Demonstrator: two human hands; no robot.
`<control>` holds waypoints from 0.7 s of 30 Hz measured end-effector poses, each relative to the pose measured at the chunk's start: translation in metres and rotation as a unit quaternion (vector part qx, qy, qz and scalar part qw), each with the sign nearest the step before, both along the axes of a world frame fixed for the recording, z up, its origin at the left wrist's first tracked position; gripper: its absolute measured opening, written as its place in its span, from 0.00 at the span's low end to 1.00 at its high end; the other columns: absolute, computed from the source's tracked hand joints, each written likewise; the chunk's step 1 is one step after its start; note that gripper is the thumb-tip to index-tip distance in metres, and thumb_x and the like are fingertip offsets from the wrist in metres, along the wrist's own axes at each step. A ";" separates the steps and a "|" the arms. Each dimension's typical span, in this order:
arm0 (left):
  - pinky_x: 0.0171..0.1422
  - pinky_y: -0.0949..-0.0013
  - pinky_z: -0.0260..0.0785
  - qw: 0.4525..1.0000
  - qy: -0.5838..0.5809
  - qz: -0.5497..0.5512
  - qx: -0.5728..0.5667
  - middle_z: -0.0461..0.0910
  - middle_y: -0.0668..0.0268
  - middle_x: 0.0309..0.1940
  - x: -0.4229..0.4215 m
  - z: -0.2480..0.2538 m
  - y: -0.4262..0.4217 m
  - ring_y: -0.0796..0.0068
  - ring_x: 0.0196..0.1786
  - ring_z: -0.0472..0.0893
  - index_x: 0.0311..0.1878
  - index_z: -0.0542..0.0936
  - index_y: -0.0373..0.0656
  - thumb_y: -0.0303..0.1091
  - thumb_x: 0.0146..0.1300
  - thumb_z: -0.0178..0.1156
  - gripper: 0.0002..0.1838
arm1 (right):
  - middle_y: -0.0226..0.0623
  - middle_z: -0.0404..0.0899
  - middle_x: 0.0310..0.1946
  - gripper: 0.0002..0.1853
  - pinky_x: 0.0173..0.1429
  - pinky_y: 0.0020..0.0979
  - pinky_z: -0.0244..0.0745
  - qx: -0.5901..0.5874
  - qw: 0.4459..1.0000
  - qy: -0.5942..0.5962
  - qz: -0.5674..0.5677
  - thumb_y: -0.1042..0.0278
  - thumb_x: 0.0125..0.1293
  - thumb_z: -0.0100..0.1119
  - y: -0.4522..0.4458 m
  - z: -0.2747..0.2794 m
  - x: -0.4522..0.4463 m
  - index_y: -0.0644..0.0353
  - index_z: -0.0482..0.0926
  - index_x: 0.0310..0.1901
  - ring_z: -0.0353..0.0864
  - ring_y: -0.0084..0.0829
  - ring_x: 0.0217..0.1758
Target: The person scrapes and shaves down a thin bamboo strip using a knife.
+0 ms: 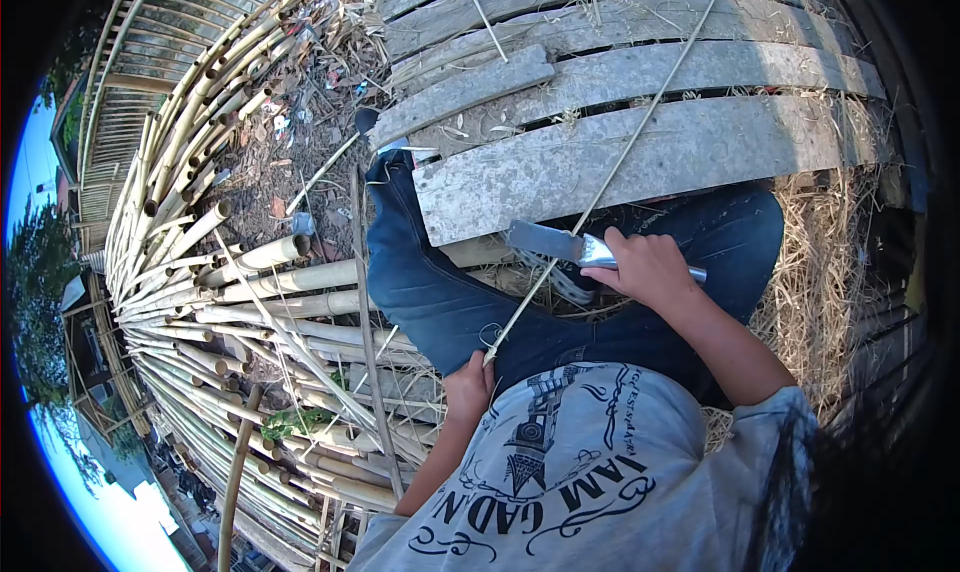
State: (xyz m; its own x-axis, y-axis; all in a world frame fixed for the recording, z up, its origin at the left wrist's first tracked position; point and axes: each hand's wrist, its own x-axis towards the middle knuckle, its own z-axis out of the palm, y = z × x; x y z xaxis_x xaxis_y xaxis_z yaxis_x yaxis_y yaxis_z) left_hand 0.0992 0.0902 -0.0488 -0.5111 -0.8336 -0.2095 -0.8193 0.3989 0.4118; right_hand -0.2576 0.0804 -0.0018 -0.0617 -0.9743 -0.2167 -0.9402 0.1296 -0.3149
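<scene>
My right hand [648,267] is wrapped round the shiny metal handle of a broad-bladed knife [543,240]. Its wide, squared blade points left and meets or crosses a long thin bamboo strip [630,147]; I cannot tell whether its edge touches. Close to my lap, my left hand [466,388] grips the near end of that strip, where a thin curled shaving sticks out. From there the strip slants up and right, across my knees and over the wooden planks [600,177].
Cut bamboo poles [270,255] lie in a large pile at left, beside a bamboo fence [185,17]. A loose board [465,94] rests on the planks. Straw and shavings [815,292] cover the ground at right. Litter [285,122] lies beyond my left leg.
</scene>
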 end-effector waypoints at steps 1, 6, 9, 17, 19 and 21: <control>0.22 0.53 0.68 1.000 0.001 0.001 0.008 0.75 0.54 0.16 0.000 0.000 0.000 0.50 0.20 0.79 0.32 0.71 0.42 0.34 0.69 0.57 0.10 | 0.39 0.79 0.16 0.30 0.24 0.37 0.76 0.014 1.000 0.002 0.001 0.32 0.63 0.56 -0.001 0.002 -0.001 0.59 0.76 0.33 0.83 0.39 0.19; 0.24 0.52 0.68 1.000 -0.004 0.011 0.028 0.76 0.54 0.17 0.001 -0.002 0.002 0.50 0.21 0.79 0.32 0.71 0.42 0.34 0.69 0.57 0.10 | 0.39 0.79 0.15 0.32 0.24 0.36 0.75 0.001 1.000 0.009 0.017 0.31 0.62 0.56 0.002 -0.001 -0.013 0.59 0.76 0.30 0.83 0.39 0.18; 0.25 0.52 0.68 0.999 -0.014 0.019 0.037 0.76 0.53 0.18 -0.001 0.000 0.002 0.50 0.22 0.79 0.32 0.71 0.42 0.34 0.69 0.57 0.10 | 0.39 0.79 0.15 0.32 0.24 0.36 0.76 0.002 1.000 0.009 0.017 0.30 0.61 0.56 0.003 -0.004 -0.012 0.59 0.77 0.29 0.83 0.39 0.19; 0.25 0.51 0.67 0.998 0.023 0.038 0.050 0.75 0.50 0.17 0.017 -0.002 0.008 0.47 0.22 0.78 0.32 0.71 0.40 0.33 0.69 0.57 0.10 | 0.53 0.81 0.22 0.30 0.32 0.48 0.78 -0.024 0.974 0.053 -0.217 0.39 0.67 0.56 0.010 0.011 -0.084 0.67 0.78 0.33 0.83 0.54 0.28; 0.24 0.51 0.67 0.997 0.029 0.038 0.056 0.74 0.50 0.17 0.023 0.001 0.010 0.46 0.22 0.78 0.32 0.71 0.39 0.32 0.69 0.57 0.10 | 0.53 0.81 0.22 0.29 0.32 0.47 0.78 -0.013 0.971 0.110 -0.214 0.39 0.66 0.58 0.035 0.023 -0.131 0.67 0.78 0.31 0.84 0.54 0.28; 0.25 0.51 0.68 0.994 0.023 0.044 0.097 0.75 0.50 0.17 0.013 0.004 0.000 0.47 0.21 0.79 0.32 0.72 0.39 0.32 0.68 0.56 0.09 | 0.53 0.81 0.22 0.30 0.33 0.47 0.78 0.063 0.968 0.138 -0.199 0.38 0.62 0.62 0.050 0.058 -0.120 0.66 0.77 0.30 0.84 0.53 0.28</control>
